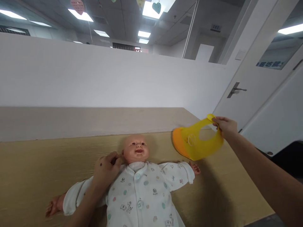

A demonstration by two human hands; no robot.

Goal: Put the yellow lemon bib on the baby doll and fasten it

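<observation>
A baby doll [136, 150] lies on its back on the table, arms spread, in a white printed shirt [142, 192] with snap buttons. My left hand [107, 168] rests at the doll's shoulder beside its neck. Its fingers are curled, and the tips are partly hidden near the collar, so what they grip, if anything, does not show. Out to the right, my right hand [226, 126] pinches the neck strap end of a yellow silicone bib [201, 146]. The bib hangs tilted above the doll's outstretched hand, its orange catch pocket [178, 142] pointing left.
The wooden table [47, 167] meets a paler raised surface [82, 121] at the back, below a white partition [94, 75] with glass above. At the right stands a white door [251, 85] with a metal handle [236, 90]. A black object [287, 157] sits at the far right.
</observation>
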